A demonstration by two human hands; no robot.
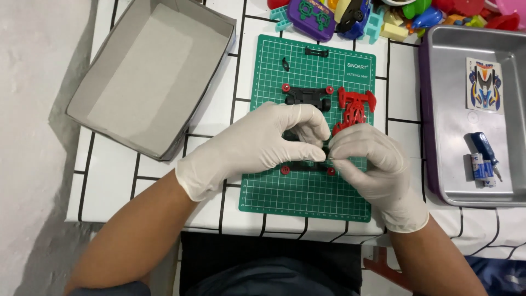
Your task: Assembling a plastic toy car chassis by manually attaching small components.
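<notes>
A black toy car chassis (pixel 307 97) with red wheels lies on a green cutting mat (pixel 307 192). Its front end shows above my hands, and two red wheels (pixel 285 170) peek out below them. My left hand (pixel 257 145), in a white glove, covers the chassis middle and grips it. My right hand (pixel 372 164), also gloved, pinches at the chassis right beside my left fingertips. A red car body shell (pixel 355 109) rests on the mat just above my right hand. Two small black parts (pixel 316 52) lie near the mat's top edge.
An open grey cardboard box (pixel 148 77) sits at the left. A metal tray (pixel 455 164) at the right holds a sticker sheet (pixel 484 85), a blue screwdriver (pixel 485 149) and batteries. Colourful plastic toys (pixel 383 13) crowd the top edge. The table has a white, black-lined cover.
</notes>
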